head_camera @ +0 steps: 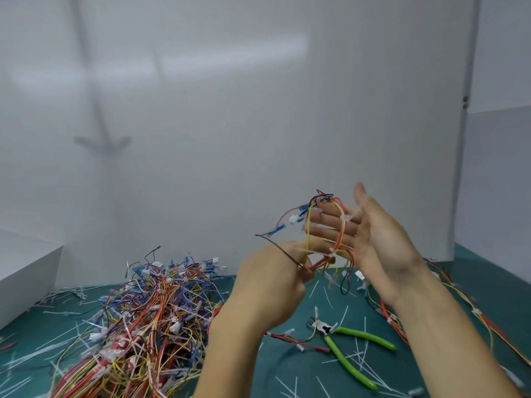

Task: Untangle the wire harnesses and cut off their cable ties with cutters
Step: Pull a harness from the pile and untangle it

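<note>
I hold a small wire harness (pixel 326 225) of red, yellow, black and blue wires with white cable ties up in the air above the table. My right hand (pixel 370 239) is spread flat, fingers straight, with the harness looped around its fingers. My left hand (pixel 273 280) pinches the harness's lower wires near a white tie. Green-handled cutters (pixel 344 343) lie on the green mat below, between my forearms, touched by neither hand. A big tangled pile of harnesses (pixel 143 320) lies to the left.
Cut white tie scraps (pixel 359 357) litter the green mat (pixel 301 369). More wires (pixel 488 320) trail along the right side under my right forearm. A white box (pixel 26 271) stands at the left edge; white panels close off the back and right.
</note>
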A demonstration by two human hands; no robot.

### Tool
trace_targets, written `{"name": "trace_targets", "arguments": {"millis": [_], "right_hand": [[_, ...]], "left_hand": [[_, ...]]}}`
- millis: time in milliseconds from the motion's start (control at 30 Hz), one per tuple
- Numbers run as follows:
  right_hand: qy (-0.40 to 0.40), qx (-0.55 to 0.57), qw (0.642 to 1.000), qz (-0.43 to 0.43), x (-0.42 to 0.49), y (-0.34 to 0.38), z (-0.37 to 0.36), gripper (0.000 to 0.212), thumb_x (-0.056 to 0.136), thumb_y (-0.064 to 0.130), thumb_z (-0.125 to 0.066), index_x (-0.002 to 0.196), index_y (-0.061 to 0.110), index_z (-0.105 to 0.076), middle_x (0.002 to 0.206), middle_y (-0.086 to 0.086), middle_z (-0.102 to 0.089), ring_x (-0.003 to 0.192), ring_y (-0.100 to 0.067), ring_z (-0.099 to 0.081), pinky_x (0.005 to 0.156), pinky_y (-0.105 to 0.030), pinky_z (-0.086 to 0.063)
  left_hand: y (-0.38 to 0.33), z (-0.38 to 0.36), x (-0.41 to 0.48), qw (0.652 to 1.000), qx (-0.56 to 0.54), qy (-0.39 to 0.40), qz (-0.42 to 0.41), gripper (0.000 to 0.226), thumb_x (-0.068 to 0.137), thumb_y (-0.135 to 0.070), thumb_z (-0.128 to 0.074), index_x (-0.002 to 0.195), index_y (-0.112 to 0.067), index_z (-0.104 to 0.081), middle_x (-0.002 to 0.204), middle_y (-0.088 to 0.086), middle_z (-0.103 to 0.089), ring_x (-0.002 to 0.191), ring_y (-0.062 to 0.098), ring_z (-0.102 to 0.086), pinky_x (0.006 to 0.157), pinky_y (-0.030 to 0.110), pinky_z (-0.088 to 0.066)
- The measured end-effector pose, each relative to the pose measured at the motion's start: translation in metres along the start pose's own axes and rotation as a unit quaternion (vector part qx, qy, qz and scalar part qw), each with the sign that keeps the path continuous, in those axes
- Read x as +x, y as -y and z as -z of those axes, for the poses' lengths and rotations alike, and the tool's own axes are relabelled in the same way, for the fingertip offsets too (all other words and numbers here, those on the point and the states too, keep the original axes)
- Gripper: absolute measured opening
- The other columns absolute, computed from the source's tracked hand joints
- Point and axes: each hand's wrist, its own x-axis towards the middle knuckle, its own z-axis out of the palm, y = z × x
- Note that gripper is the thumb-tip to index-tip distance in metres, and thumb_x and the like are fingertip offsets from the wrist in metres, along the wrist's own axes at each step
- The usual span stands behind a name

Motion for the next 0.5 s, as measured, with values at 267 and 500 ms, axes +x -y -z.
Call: {"name": "trace_targets", "arguments": {"millis": [267,500], "right_hand": [[-0.027,-0.05,0.998,0.039,0.001,-0.002,0.011,0.015,0.093,0.012,-0.06,0.093,0.011,-0.074,0.09,-0.009,-0.077,0.076,-0.016,-0.073,0.075,-0.029,-0.056],[0.051,-0.127,0.989,0.057,-0.004,0.001,0.013,0.023,0.079,0.02,-0.066,0.096,0.012,-0.079,0.093,-0.011,-0.077,0.08,-0.018,-0.072,0.067,-0.023,-0.057]], "left_hand": [[0.021,-0.009,0.003,0.997,0.034,0.034,0.069,0.048,0.085,-0.013,-0.065,0.117,-0.048,-0.064,0.125,-0.02,-0.06,0.101,0.015,-0.065,0.088,0.036,-0.052],[0.065,0.014,-0.003,0.954,-0.046,-0.17,0.242,0.039,0.091,0.005,-0.046,0.099,-0.027,-0.067,0.107,0.005,-0.07,0.089,0.024,-0.067,0.071,0.033,-0.052]]}}
